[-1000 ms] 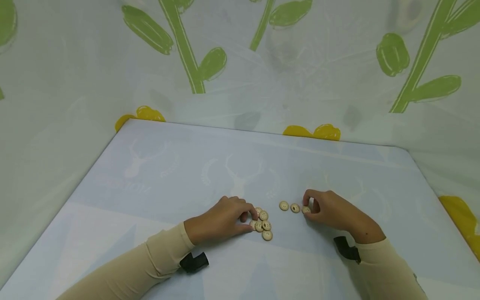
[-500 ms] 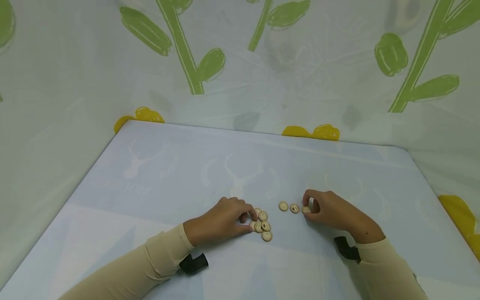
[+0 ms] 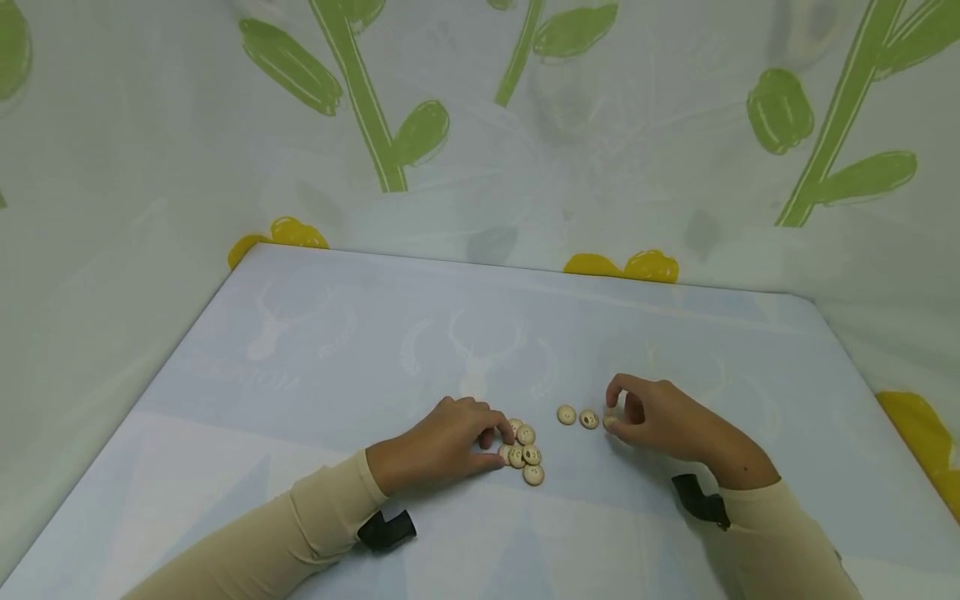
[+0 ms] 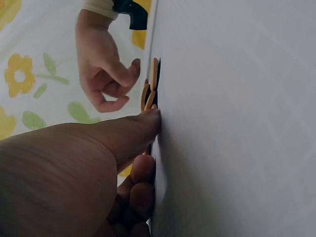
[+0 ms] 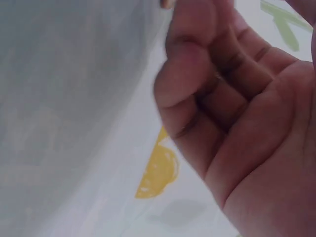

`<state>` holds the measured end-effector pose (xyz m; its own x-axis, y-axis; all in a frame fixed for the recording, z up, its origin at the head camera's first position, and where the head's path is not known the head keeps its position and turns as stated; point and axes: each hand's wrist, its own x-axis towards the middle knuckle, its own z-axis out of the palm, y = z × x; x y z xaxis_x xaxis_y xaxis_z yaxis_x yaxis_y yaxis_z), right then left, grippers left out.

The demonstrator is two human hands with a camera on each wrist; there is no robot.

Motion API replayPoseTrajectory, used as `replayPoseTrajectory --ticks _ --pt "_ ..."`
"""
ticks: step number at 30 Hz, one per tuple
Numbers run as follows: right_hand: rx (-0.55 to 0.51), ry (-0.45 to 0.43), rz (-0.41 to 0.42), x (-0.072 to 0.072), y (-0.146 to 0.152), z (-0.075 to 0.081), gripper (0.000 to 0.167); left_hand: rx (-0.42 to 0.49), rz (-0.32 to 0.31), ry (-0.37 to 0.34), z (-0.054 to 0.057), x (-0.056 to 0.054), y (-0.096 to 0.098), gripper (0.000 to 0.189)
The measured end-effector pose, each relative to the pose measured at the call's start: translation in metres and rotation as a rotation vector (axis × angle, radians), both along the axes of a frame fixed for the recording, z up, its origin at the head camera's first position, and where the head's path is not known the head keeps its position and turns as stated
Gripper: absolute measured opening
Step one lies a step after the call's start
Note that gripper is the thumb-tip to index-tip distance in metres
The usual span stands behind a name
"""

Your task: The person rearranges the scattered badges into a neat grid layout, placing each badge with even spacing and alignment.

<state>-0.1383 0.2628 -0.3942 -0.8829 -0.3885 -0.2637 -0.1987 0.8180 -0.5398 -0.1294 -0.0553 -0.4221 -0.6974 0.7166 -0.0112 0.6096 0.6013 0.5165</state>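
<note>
From the head view: at least six wooden buttons (image 3: 527,434) in a partly overlapping cluster on the pale table (image 3: 375,333). Against its left side, left hand (image 3: 442,440), loosely bent, thumb and forefinger tips apart, pinching nothing visible. To the right, across a short strip of tabletop, a row: first button (image 3: 566,414), second button (image 3: 588,419), then third button (image 3: 608,422), partly hidden by the thumb of the right hand (image 3: 667,417). Forefinger and thumb parted there, not pressed together; cannot tell about contact. In the way at either end, both hands; nearer the camera, left sleeve (image 3: 315,508), right sleeve (image 3: 783,533) and a black fitting (image 3: 387,532) beside the left cuff. Wide tabletop onward to the far edge (image 3: 517,267), with printed backdrop (image 3: 645,150) beyond.

From the left wrist: buttons edge-on just past the left thumb tip, low against the tabletop; other fingers curled close to the surface. Beyond, right hand raised, fingers bent, tips apart.

From the right wrist: bent fingers, blurred, beside the tabletop; at the upper border, a tan scrap (image 5: 166,4), too cropped to identify.
</note>
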Motion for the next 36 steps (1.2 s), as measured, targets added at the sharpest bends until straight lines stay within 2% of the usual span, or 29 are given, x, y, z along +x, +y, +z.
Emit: replayPoseTrajectory --ticks 4,11,16,20,36 --pt "-0.060 0.045 0.018 0.004 -0.005 0.003 0.018 0.006 0.004 0.013 0.000 0.001 0.000 0.019" --pt "-0.122 0.075 0.075 0.009 -0.018 0.005 0.015 0.002 0.004 0.007 0.000 0.001 0.000 0.019" --pt "-0.126 0.103 0.098 0.012 -0.027 0.006 0.015 -0.001 0.008 0.014 0.000 0.000 0.000 0.019" --pt "-0.131 0.081 0.109 0.015 -0.033 0.005 0.015 -0.006 0.010 -0.003 0.001 0.001 0.000 0.019" --pt "-0.131 0.129 0.193 0.024 -0.056 -0.005 0.018 -0.003 0.002 0.012 0.000 0.001 0.001 0.019"
